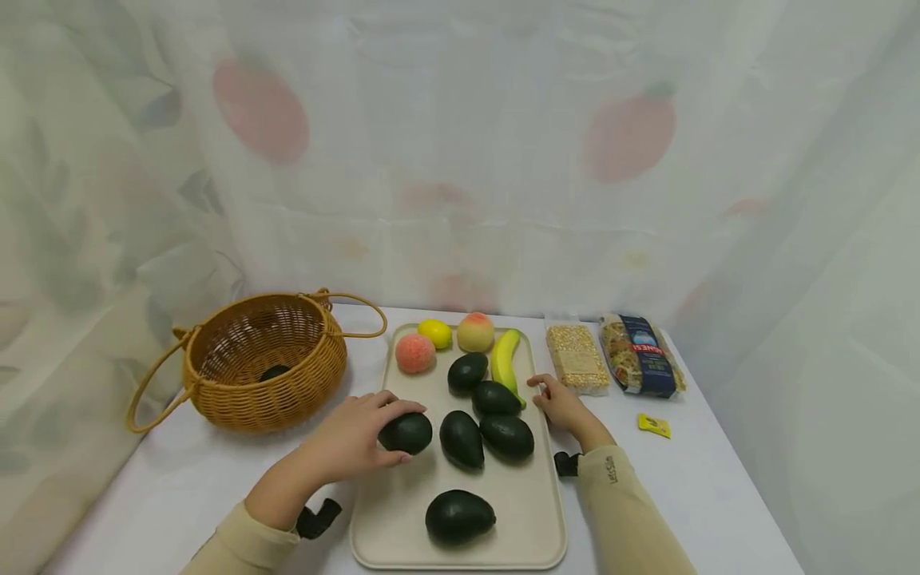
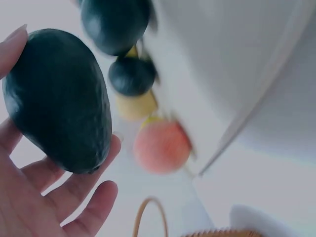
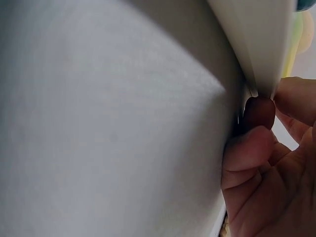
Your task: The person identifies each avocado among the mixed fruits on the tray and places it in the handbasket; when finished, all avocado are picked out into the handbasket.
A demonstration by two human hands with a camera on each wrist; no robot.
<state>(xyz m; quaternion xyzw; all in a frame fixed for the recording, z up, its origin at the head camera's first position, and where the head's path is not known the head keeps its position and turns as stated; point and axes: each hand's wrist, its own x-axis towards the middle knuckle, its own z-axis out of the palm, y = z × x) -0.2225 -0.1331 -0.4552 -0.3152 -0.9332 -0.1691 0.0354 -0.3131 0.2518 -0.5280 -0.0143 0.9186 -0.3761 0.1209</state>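
My left hand (image 1: 355,439) holds a dark green avocado (image 1: 406,434) over the left side of the beige tray (image 1: 402,543), thumb and fingers spread round it. In the left wrist view this avocado (image 2: 59,101) fills the grasp, its narrow end toward the fingertips. My right hand (image 1: 568,411) is at the tray's right rim. The right wrist view shows its fingers (image 3: 249,148) bent at the tray edge (image 3: 266,44), pinching it. Several more avocados (image 1: 460,517) lie on the tray, most of them grouped around the middle.
At the tray's far end are a lemon (image 1: 434,334), two peaches (image 1: 415,353) and a banana (image 1: 505,359). A wicker basket (image 1: 273,407) with a dark avocado (image 1: 274,372) inside stands left. Right of the tray lie a grain pack (image 1: 577,359), a pasta bag (image 1: 642,355) and a yellow packet (image 1: 653,425).
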